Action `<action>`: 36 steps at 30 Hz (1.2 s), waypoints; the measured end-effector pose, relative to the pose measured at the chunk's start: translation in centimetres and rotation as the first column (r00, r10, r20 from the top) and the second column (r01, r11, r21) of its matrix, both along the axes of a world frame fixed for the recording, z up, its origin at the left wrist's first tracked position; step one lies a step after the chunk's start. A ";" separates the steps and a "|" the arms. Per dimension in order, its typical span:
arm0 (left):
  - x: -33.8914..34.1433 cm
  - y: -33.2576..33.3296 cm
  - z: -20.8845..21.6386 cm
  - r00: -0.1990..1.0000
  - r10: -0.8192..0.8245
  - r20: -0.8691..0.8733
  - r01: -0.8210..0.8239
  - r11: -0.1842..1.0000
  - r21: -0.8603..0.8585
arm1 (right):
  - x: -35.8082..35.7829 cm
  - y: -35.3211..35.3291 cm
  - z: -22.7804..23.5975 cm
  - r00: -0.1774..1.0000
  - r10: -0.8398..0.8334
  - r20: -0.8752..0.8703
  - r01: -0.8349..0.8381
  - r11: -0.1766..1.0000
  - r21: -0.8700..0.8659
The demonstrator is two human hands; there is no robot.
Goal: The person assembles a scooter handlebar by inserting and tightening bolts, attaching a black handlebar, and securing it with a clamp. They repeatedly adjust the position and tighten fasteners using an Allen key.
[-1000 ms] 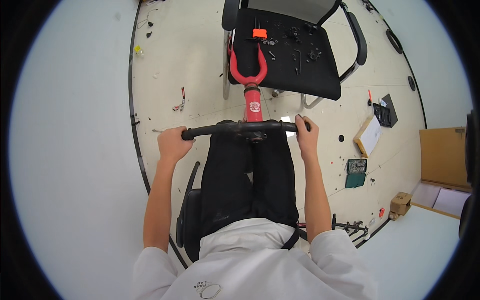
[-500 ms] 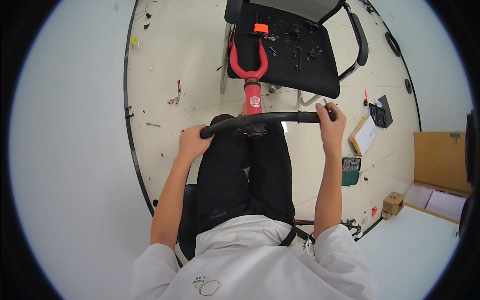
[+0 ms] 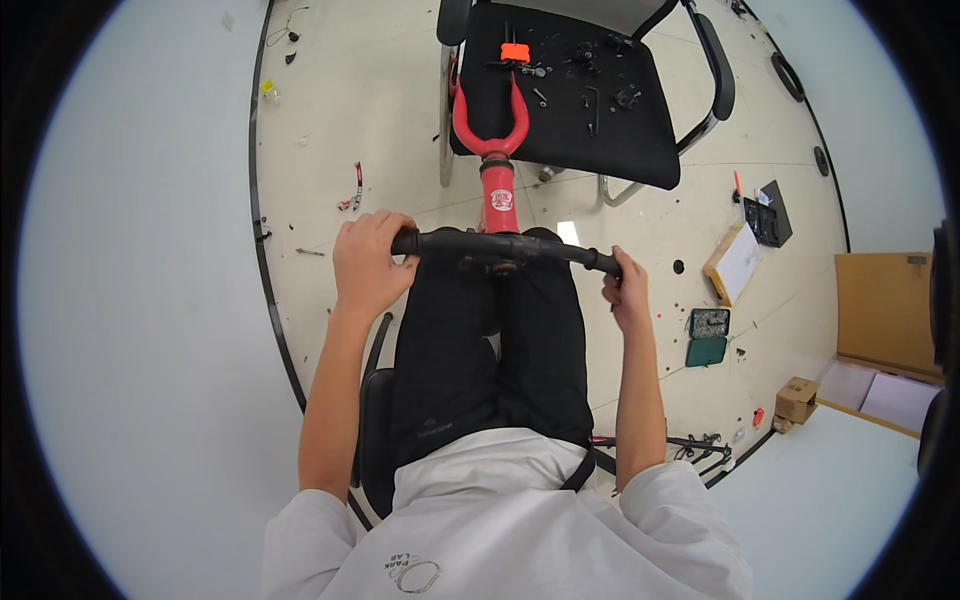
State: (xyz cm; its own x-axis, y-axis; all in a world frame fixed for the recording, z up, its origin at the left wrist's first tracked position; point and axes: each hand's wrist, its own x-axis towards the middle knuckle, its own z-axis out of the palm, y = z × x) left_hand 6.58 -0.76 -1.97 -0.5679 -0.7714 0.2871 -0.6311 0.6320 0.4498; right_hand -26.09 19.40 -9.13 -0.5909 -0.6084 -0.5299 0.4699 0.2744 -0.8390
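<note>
A black bicycle handlebar lies crosswise over my knees, its left end a little farther from me than its right. My left hand is closed on the left end, while my right hand has its fingers wrapped round the right end. Below the bar's middle sits a dark clamp, partly in shadow. Beyond it runs the red head tube with a round white sticker, leading into a red fork. The fork's two legs point away from me over a black chair seat.
The black chair ahead holds an orange block, a hex key and several small dark parts. On the floor to the right are a tool case, a white-topped board, a green box and a cardboard box.
The handlebar has turned clockwise: its left end has swung away from me and its right end toward me. Both hands moved with it, and my right fingers now curl round the bar.
</note>
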 end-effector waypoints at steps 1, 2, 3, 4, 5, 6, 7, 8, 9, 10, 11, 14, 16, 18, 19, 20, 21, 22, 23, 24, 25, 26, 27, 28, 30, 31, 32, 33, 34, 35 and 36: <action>0.0 -0.1 0.1 1.000 -0.013 0.017 0.014 1.000 -0.023 | 0.5 0.2 -1.0 0.998 -0.005 0.067 0.005 1.000 0.002; 0.1 -0.3 0.3 0.999 -0.024 0.030 0.025 0.999 -0.048 | 1.1 -0.1 -1.3 0.990 -0.017 0.140 0.018 1.000 -0.007; 0.2 -0.4 0.5 0.998 -0.035 0.044 0.038 0.997 -0.074 | 1.1 -0.2 -1.6 0.986 -0.029 0.165 0.033 0.999 -0.022; 0.3 -0.4 0.3 0.999 -0.037 0.039 0.038 0.998 -0.041 | 1.0 -0.4 -1.8 0.981 -0.042 0.190 0.050 0.998 -0.037; 0.2 -0.3 0.1 0.999 -0.039 0.034 0.039 0.999 -0.008 | 0.9 -0.6 -1.7 0.975 -0.054 0.213 0.066 0.996 -0.051; 0.1 -0.2 0.0 0.999 -0.041 0.029 0.041 0.999 0.025 | 0.3 -0.6 -1.3 0.968 -0.055 0.245 0.076 0.994 -0.075; 0.2 0.3 0.1 1.000 0.025 0.014 -0.023 0.995 -0.100 | -0.1 -0.6 -1.0 0.962 -0.065 0.264 0.092 0.992 -0.089; -0.5 1.4 0.7 0.996 0.083 -0.014 -0.084 0.973 -0.217 | -0.6 -0.5 -0.3 0.957 -0.081 0.278 0.113 0.989 -0.100; -0.8 2.7 1.0 0.989 0.141 -0.047 -0.148 0.934 -0.326 | -0.7 -0.5 0.4 0.951 -0.094 0.294 0.130 0.986 -0.107; -1.1 4.1 0.1 0.964 0.182 -0.195 -0.227 0.943 -0.245 | -0.6 -0.6 1.0 0.945 -0.115 0.305 0.153 0.983 -0.105; -1.3 5.7 -1.5 0.913 0.230 -0.337 -0.293 0.944 -0.149 | -0.7 -0.2 0.8 0.923 -0.127 0.364 0.179 0.977 -0.114; -2.0 10.4 -5.2 0.754 0.416 -0.508 -0.195 0.881 0.432 | -1.2 1.4 -1.1 0.837 -0.121 0.534 0.235 0.960 -0.151; -2.9 11.4 -7.2 0.654 0.557 -0.511 0.029 0.657 0.753 | -0.8 2.3 -2.2 0.773 -0.064 0.631 0.241 0.950 -0.198; -4.0 10.6 -7.2 0.616 0.596 -0.515 0.164 0.542 0.824 | -0.4 2.4 -2.2 0.692 -0.133 0.710 0.345 0.924 -0.164; -4.4 9.8 -6.7 0.584 0.640 -0.499 0.233 0.457 0.858 | -0.2 2.5 -2.1 0.646 -0.167 0.745 0.397 0.907 -0.141; -4.7 8.9 -6.0 0.556 0.679 -0.480 0.306 0.370 0.877 | -0.3 2.7 -2.3 0.601 -0.166 0.782 0.452 0.877 -0.161; -5.0 8.1 -5.3 0.530 0.713 -0.459 0.378 0.286 0.881 | -0.6 2.5 -2.3 0.591 -0.182 0.786 0.492 0.853 -0.172; -5.0 7.6 -4.7 0.573 0.695 -0.434 0.337 0.283 0.898 | -1.0 2.2 -2.3 0.580 -0.196 0.790 0.530 0.828 -0.184; -5.0 7.2 -4.0 0.592 0.675 -0.439 0.326 0.298 0.897 | -1.6 1.8 -2.2 0.570 -0.212 0.794 0.572 0.796 -0.198; -4.9 6.9 -3.2 0.611 0.656 -0.443 0.314 0.313 0.896 | -2.3 1.4 -2.1 0.600 -0.216 0.771 0.580 0.780 -0.233; -4.8 6.4 -2.3 0.630 0.636 -0.446 0.302 0.328 0.895 | -3.3 0.6 -1.9 0.612 -0.207 0.763 0.593 0.759 -0.270; -4.6 6.0 -1.1 0.629 0.622 -0.467 0.316 0.344 0.884 | -4.1 -0.2 -1.7 0.629 -0.227 0.744 0.600 0.751 -0.278; -4.8 6.1 -0.6 0.660 0.573 -0.486 0.287 0.406 0.868 | -4.8 -1.3 -1.3 0.646 -0.246 0.723 0.604 0.744 -0.286; -5.3 6.7 -0.1 0.691 0.523 -0.500 0.260 0.466 0.846 | -5.4 -2.5 -1.1 0.673 -0.286 0.682 0.609 0.737 -0.292; -5.8 8.0 0.3 0.747 0.447 -0.493 0.179 0.578 0.796 | -6.7 -5.3 -1.1 0.705 -0.333 0.626 0.610 0.735 -0.295; -6.1 8.6 0.3 0.784 0.381 -0.491 0.131 0.670 0.730 | -7.3 -6.6 -1.2 0.698 -0.343 0.629 0.620 0.729 -0.291; -6.3 8.9 0.2 0.779 0.373 -0.504 0.107 0.713 0.693 | -7.8 -8.1 -1.5 0.690 -0.351 0.633 0.629 0.724 -0.284; -6.5 9.1 0.1 0.776 0.362 -0.517 0.086 0.751 0.655 | -8.3 -9.3 -1.8 0.683 -0.364 0.634 0.639 0.717 -0.277; -6.6 8.9 -0.3 0.756 0.391 -0.525 0.091 0.731 0.676 | -8.9 -10.7 -2.0 0.665 -0.361 0.653 0.651 0.708 -0.272; -6.7 8.8 -1.0 0.736 0.424 -0.528 0.091 0.710 0.698 | -9.3 -12.2 -2.6 0.647 -0.357 0.674 0.662 0.702 -0.263; -6.8 8.6 -1.4 0.715 0.454 -0.532 0.096 0.689 0.718 | -9.6 -13.5 -2.8 0.628 -0.354 0.693 0.673 0.694 -0.256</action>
State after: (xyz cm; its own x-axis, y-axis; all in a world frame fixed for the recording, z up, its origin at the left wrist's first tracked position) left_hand -0.17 7.83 -3.35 -0.2814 -0.9517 -0.1231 -0.0786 -0.1049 0.9914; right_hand -35.68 5.86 -11.98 -0.5735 -0.5454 -0.6112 0.8076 -0.5014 -0.3104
